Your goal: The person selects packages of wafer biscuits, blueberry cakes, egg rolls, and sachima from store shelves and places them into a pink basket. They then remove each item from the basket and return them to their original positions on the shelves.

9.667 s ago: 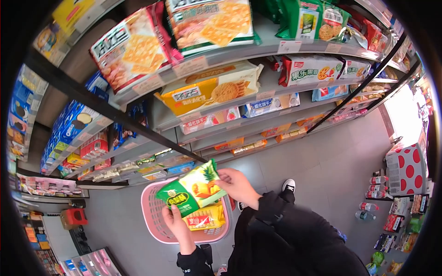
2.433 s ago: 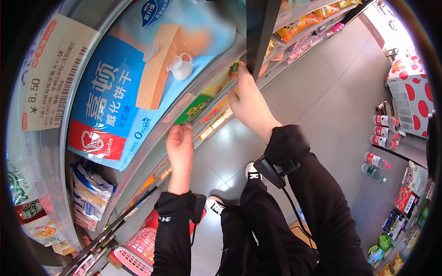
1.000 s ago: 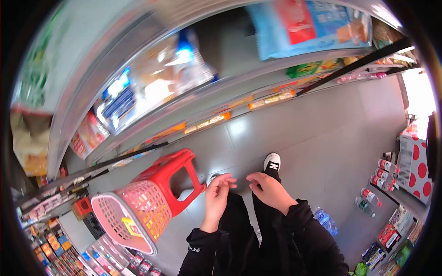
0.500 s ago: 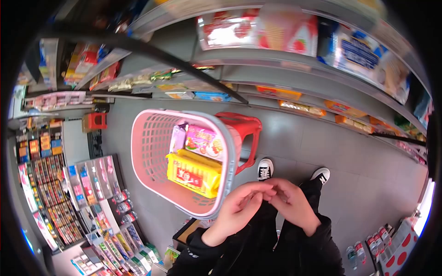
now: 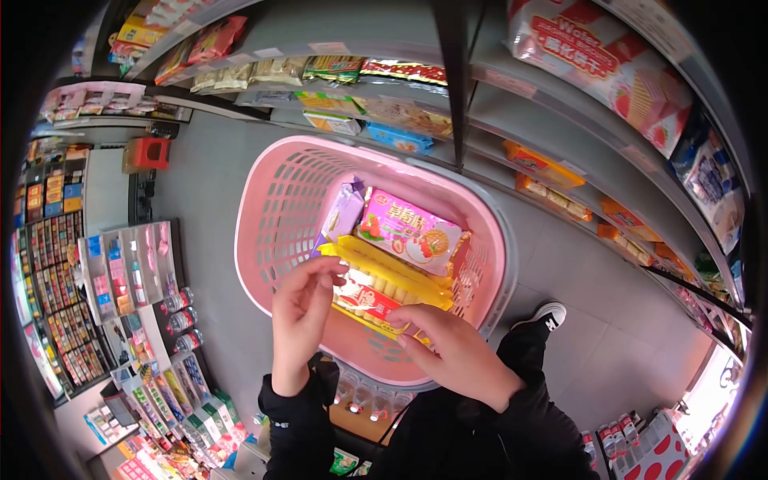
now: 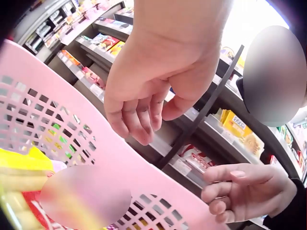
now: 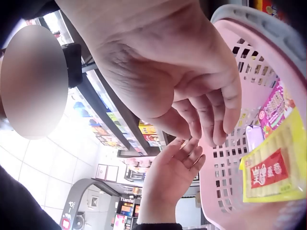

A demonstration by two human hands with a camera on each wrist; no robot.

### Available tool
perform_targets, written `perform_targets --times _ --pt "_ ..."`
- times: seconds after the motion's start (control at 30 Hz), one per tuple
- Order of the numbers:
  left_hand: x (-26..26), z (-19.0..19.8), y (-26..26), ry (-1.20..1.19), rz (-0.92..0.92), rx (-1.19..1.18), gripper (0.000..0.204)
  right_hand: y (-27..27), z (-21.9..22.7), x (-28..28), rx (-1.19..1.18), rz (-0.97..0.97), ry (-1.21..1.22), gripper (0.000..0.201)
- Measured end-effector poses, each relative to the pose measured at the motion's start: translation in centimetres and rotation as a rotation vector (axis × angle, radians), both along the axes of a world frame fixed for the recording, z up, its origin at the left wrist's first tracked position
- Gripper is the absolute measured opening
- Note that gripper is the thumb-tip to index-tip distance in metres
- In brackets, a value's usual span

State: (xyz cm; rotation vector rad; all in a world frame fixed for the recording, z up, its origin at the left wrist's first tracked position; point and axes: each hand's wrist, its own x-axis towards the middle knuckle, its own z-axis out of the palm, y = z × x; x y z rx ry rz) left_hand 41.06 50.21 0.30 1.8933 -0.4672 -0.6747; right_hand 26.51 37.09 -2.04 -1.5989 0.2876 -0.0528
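Hanging over the basket point(image 5: 254, 264), the two hands face each other on my head view, with a gap between them. I have the left hand point(image 5: 300, 308) above the yellow pack's near left corner, its fingers slack and loosely bent. The right hand point(image 5: 456, 352) is above the near right part of that pack, its fingers also relaxed and gently curved, gripping nothing. From both wrist cameras I see the hands apart from the packs.

The yellow pack point(image 5: 364, 296) lies inside the pink basket; pale sticks and a red label show on it. Just beyond it I see a pink pack point(image 5: 412, 232), printed with strawberries and biscuits, and a purple pack point(image 5: 344, 208) just beside that one, on its left. The basket's wall is pierced with rows of holes.

Past the basket, shelves point(image 5: 344, 28) carry more packets; at the upper right I make out a wafer pack point(image 5: 608, 68) in pink and white. A black and white shoe point(image 5: 552, 314) rests on the grey floor point(image 5: 604, 352) right of the basket. Well to the left I have bottles point(image 5: 182, 320) in a row, and at the lower right a spotted box point(image 5: 656, 456).
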Motion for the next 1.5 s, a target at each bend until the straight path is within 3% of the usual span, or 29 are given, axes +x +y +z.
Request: perform_targets --times 0.4,0.47,0.73,0.8,0.87,1.03,1.13,1.23,1.3,1.4,1.5 --pt "5.9 -5.3 4.3 0.071 -0.172 0.243 0.02 1.5 -1.5 0.5 -0.024 0.156 0.178 0.026" --pt "6.0 -5.9 4.0 -0.012 -0.211 0.319 0.02 1.6 -1.9 0.3 -0.037 0.158 0.18 0.026" --pt "11.2 -9.6 2.7 0.159 -0.115 0.187 0.02 1.3 -0.8 3.2 -0.167 0.231 0.121 0.03" --pt "12.8 -11.1 2.8 0.036 -0.082 0.333 0.025 1.2 -0.3 6.0 -0.287 0.324 0.136 0.029" --pt "13.2 -11.4 2.5 -0.058 -0.106 0.431 0.03 1.7 -2.1 8.8 -0.297 0.225 -0.026 0.028" --pt "14.6 -13.5 3.7 -0.307 -0.225 0.698 0.044 0.7 -6.7 15.2 -0.29 0.165 0.194 0.028" --pt "15.3 -14.2 4.2 -0.152 -0.221 0.817 0.043 0.1 -10.1 17.0 -0.329 0.009 0.195 0.02" --pt "15.4 -15.1 4.6 -0.093 -0.237 0.895 0.036 -0.3 -13.1 18.5 -0.261 0.02 0.324 0.025" --pt "14.8 -15.5 4.8 0.075 -0.303 0.848 0.03 0.1 -14.2 19.1 -0.543 -0.064 0.23 0.029" --pt "14.5 -15.3 5.0 0.091 -0.425 0.784 0.03 0.8 -15.1 19.8 -0.585 -0.079 0.055 0.033" --pt "14.4 -15.5 5.5 0.117 -0.448 0.739 0.033 1.2 -16.2 21.4 -0.648 -0.033 0.092 0.029"
